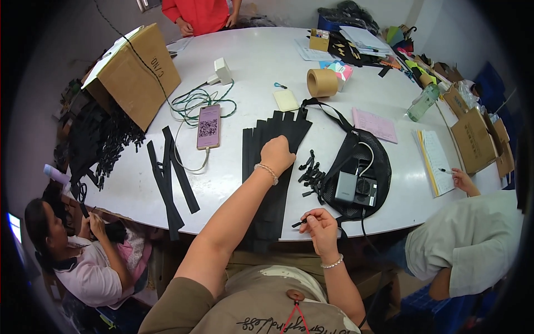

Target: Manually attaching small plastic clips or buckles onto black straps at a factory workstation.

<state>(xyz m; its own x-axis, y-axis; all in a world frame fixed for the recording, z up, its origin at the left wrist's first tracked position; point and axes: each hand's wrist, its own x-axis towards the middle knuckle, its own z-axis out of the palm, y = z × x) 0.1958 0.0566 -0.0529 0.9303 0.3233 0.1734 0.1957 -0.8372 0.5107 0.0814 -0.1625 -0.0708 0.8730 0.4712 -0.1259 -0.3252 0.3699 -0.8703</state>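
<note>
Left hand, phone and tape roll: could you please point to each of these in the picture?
Left hand (278,155): head view, on the back of the hand.
Phone (208,128): head view, on the screen's middle.
Tape roll (327,83): head view, on the outer curved side.

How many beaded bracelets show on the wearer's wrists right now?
2. One bracelet sits just behind the left hand, which is on the black strips; the other bracelet sits just behind the right hand, which pinches a small black piece. None appears hidden.
</note>
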